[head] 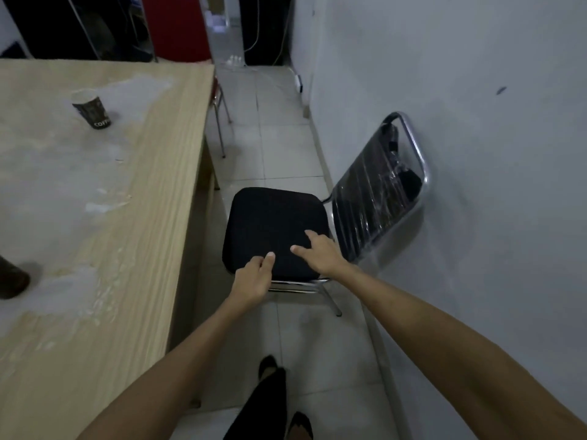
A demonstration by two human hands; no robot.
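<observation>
A chair with a black padded seat (270, 223) and a chrome frame stands between the table and the wall; its plastic-wrapped backrest (378, 192) leans against the wall. My left hand (252, 276) is at the seat's near edge, thumb on top of the cushion and fingers loosely curled at the edge. My right hand (320, 252) rests on the seat's near right part with fingers spread and fairly straight. Both arms reach forward from the bottom of the view.
A long wooden table (104, 236) fills the left side, with a dark paper coffee cup (92, 109) on it and a dark object (12, 277) at the left edge. A white wall (460, 122) lies to the right. Tiled floor runs ahead; another chair's legs (220, 122) stand farther back.
</observation>
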